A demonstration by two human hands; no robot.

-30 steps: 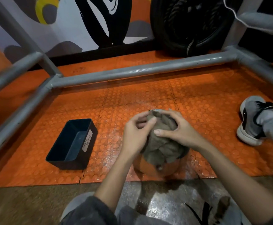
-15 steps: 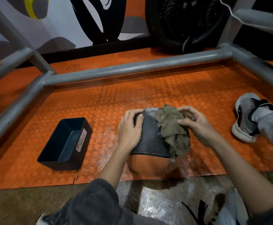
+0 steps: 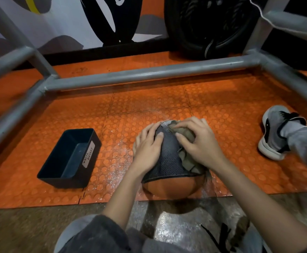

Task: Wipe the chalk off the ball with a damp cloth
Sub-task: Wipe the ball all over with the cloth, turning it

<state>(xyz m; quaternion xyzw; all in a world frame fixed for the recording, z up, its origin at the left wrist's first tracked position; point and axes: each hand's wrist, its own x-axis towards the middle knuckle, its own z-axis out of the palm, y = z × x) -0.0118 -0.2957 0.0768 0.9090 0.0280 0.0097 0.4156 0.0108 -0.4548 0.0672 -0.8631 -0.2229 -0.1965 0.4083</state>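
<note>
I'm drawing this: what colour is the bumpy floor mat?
The studded rubber floor mat is orange; head view shows it.

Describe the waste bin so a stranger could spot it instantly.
Look at the orange studded mat inside the grey pipe frame. Left of the ball sits an open black rectangular bin. Only it bears a white label reading WASTE BASKET.

The ball (image 3: 167, 161) sits on the mat (image 3: 149, 103) before us, our left hand (image 3: 147, 148) on its left side, our right hand (image 3: 200, 145) holding the cloth (image 3: 184, 133) on its right. The bin (image 3: 69, 157) stands left, a shoe (image 3: 273, 136) right, a bar (image 3: 149, 73) behind.
</note>
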